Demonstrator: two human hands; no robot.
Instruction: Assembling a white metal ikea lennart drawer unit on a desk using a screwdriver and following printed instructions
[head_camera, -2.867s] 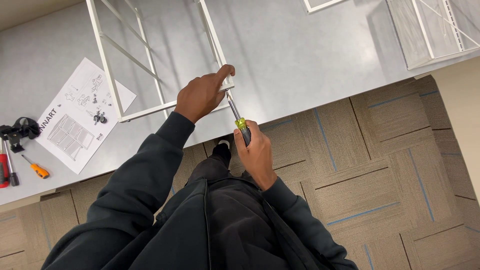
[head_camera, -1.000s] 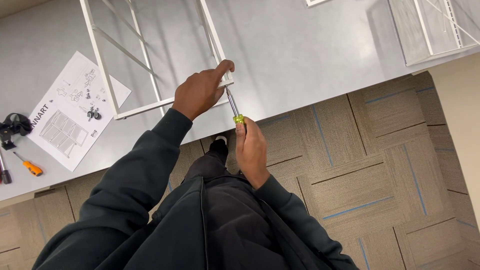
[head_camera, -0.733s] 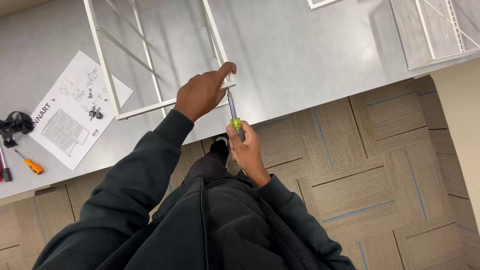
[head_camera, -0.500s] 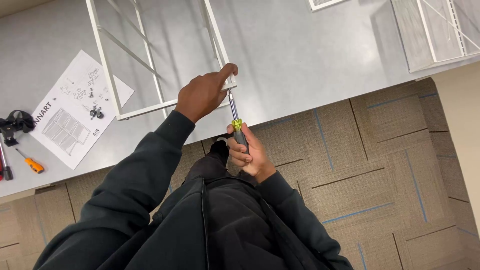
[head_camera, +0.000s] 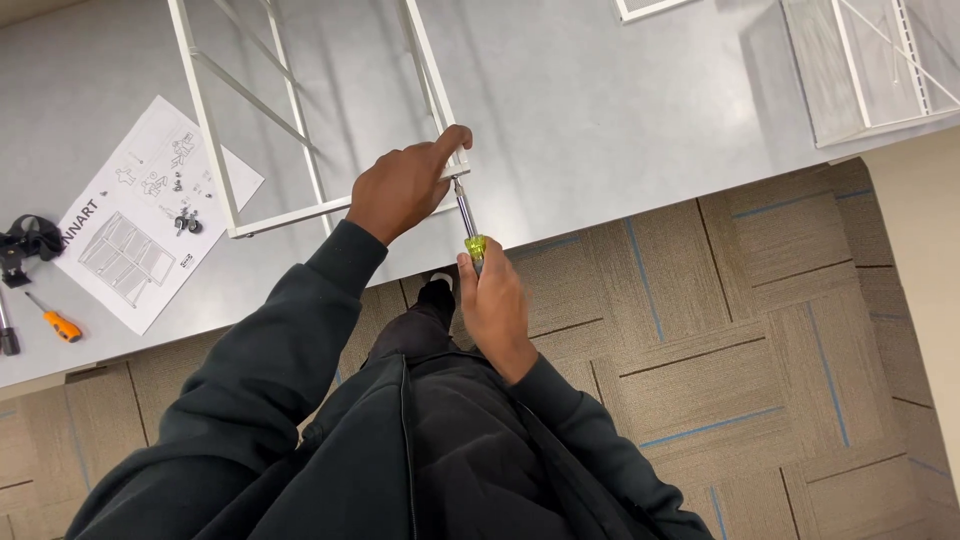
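Observation:
A white metal frame (head_camera: 215, 150) lies flat on a grey table (head_camera: 600, 110). My left hand (head_camera: 400, 190) grips the frame's near right corner, index finger stretched along the top. My right hand (head_camera: 492, 300) is closed around the yellow-green handle of a screwdriver (head_camera: 468, 225). Its metal shaft points up and away from me, and the tip meets the frame's corner just beside my left fingers.
A sheet of assembly instructions (head_camera: 140, 225) with small dark hardware on it lies at the left. A small orange screwdriver (head_camera: 55, 322) and black tools (head_camera: 25, 245) sit at the far left edge. Another white wire frame (head_camera: 865, 65) rests at the upper right. Carpet tiles (head_camera: 760, 320) lie below.
My right hand has shifted slightly on the screwdriver handle, as in turning it. My left hand and the frame stay where they were.

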